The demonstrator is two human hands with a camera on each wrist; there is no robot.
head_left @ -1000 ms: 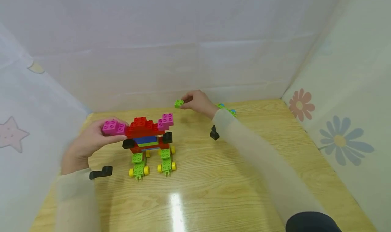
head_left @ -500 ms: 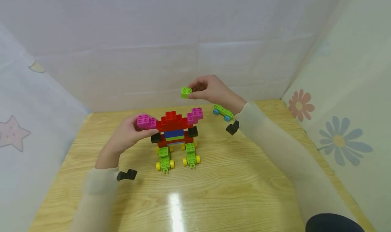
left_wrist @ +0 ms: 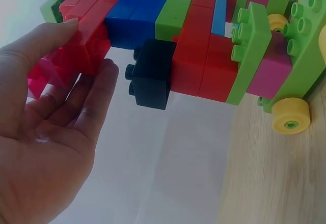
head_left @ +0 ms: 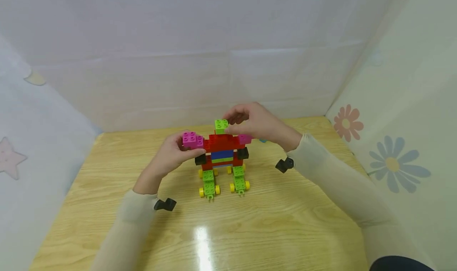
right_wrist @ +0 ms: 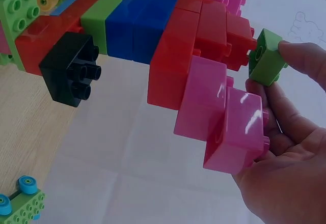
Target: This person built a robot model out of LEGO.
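A toy figure of building bricks stands on the table, with a red body (head_left: 225,145), blue bricks (head_left: 222,154) under it, black bricks (left_wrist: 153,74) at the sides and green wheeled bases (head_left: 209,187). My left hand (head_left: 169,156) grips its left shoulder, where pink bricks (head_left: 191,139) sit on the red ones. Between thumb and fingers, my right hand (head_left: 262,122) pinches a small green brick (right_wrist: 268,57). That brick is slightly tilted right at the topmost red brick (right_wrist: 238,42). Stepped pink bricks (right_wrist: 204,96) form the figure's right shoulder, below the right hand.
A green wheeled base with blue wheels (right_wrist: 23,206) sits on the wooden table (head_left: 285,215) behind the figure's right side, mostly hidden by the right hand in the head view. White cloth (head_left: 171,84) hangs behind and at both sides of the table.
The left hand has shifted the figure rightward to the table's middle. My right hand lifted the green brick, then lowered it to the figure's top.
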